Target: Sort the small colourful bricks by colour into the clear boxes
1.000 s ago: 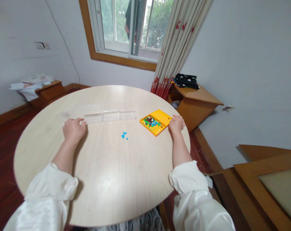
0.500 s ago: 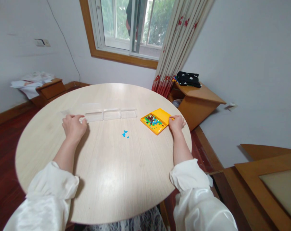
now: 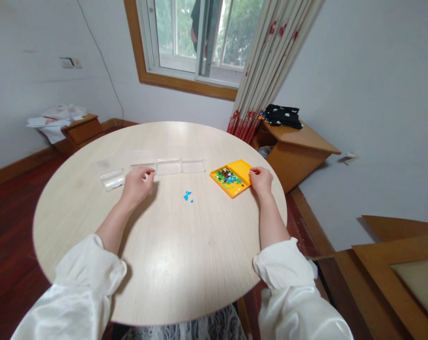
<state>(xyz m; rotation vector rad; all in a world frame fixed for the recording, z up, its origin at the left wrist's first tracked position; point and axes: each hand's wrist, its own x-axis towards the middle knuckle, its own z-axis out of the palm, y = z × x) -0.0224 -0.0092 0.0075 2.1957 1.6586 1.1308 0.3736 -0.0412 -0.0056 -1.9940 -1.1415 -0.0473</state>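
Observation:
My left hand (image 3: 138, 185) hovers over the table, fingers loosely curled with thumb and fingertips a little apart; nothing shows in it. To its left stands a small clear plastic box (image 3: 112, 181), and behind and right of it is a row of joined clear compartments (image 3: 169, 166). My right hand (image 3: 261, 180) pinches the lid edge of an opened yellow plastic case (image 3: 241, 167). Inside the case lie many small coloured pieces (image 3: 228, 175), brown, green, blue and white. A few small blue pieces (image 3: 187, 195) lie loose on the tabletop between my hands.
The round pale wooden table (image 3: 178, 255) fills the middle. Beyond it are a window (image 3: 200, 38) and a curtain (image 3: 270, 56). A wooden cabinet (image 3: 306, 137) with folded dark cloth (image 3: 283, 116) stands right; papers (image 3: 60, 118) lie on furniture at left.
My left hand has left the small clear box and moved right, toward the joined compartments. My right hand stays at the yellow case. The view has shifted slightly.

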